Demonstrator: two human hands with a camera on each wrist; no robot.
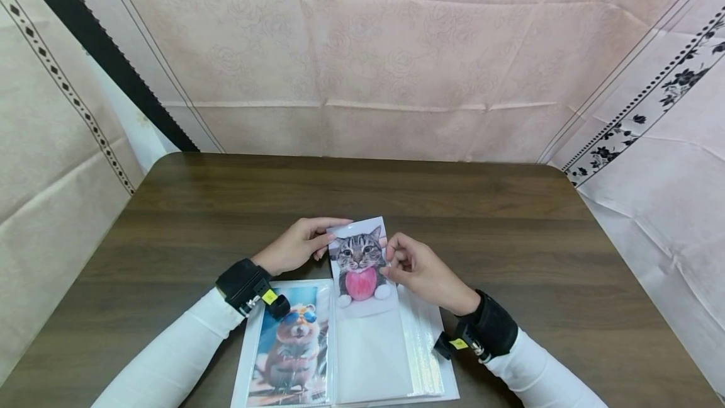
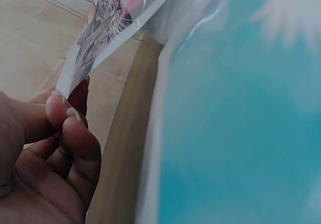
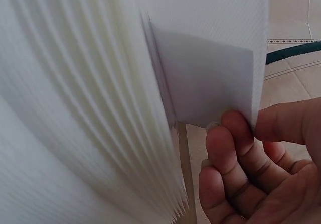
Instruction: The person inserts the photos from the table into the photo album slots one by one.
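A cat picture (image 1: 359,260), a card showing a tabby cat with a pink round shape, stands over the right page of a photo album (image 1: 374,357). Its lower part meets the clear pocket there; how deep it sits inside cannot be told. My left hand (image 1: 297,244) pinches the card at its upper left edge, thumb in front. On the opposite side my right hand (image 1: 419,269) pinches the card's right edge. From the right wrist view, the card's plain back (image 3: 210,78) shows, with the fingers (image 3: 220,146) at its corner.
On the album's left page a picture (image 1: 291,351) of a furry animal in blue sunglasses sits behind plastic. Several layered page edges (image 1: 425,351) show at the right. The album lies on a brown wooden table (image 1: 187,232), with a pale patterned cloth (image 1: 368,68) hanging behind it.
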